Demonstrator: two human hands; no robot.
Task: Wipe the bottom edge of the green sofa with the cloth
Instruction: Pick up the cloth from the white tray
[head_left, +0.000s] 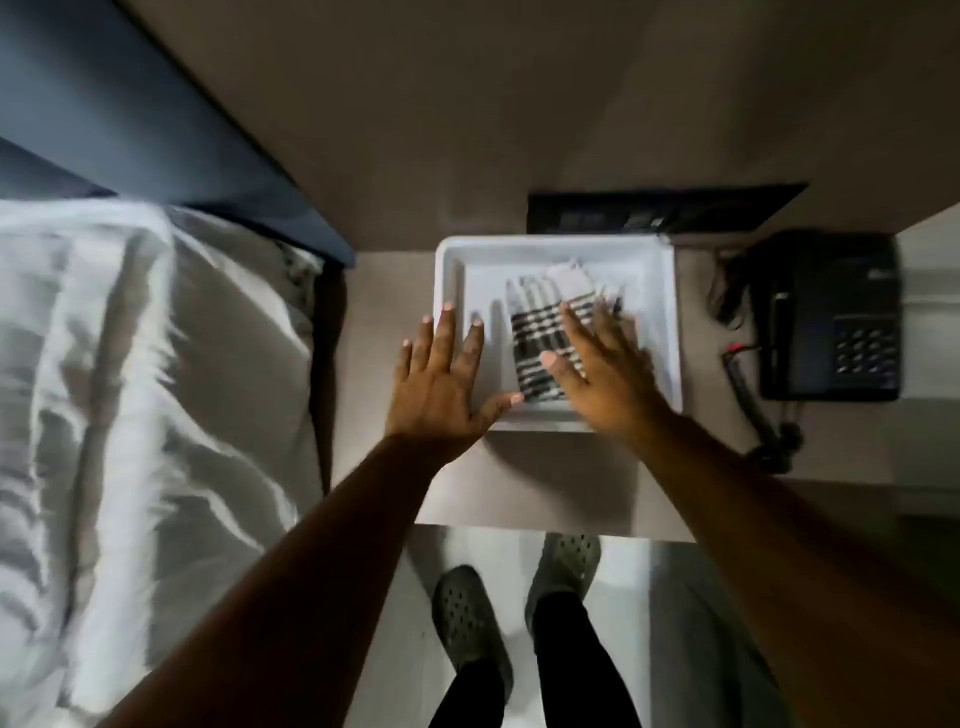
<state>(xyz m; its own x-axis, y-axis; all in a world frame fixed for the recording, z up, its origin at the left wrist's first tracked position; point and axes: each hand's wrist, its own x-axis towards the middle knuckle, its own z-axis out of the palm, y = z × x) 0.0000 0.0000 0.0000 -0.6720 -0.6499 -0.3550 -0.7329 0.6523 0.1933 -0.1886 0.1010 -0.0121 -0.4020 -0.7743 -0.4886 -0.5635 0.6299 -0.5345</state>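
White tray (448, 270): under both hands
Cloth (537, 343): checked, in tray, between the hands
Left hand (447, 379): fingers spread, holding nothing
Right hand (605, 374): open, blurred, over cloth's edge

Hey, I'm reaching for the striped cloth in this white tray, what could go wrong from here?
1. The tray sits loose on the bedside table; the left hand rests on its rim and the right hand lies spread over the cloth, so a quick pull might drag or tip it.
2. The telephone and its cords lie close on the right; a wide arm swing may snag them.
3. The view is blurred and dim, so the grasp may miss.
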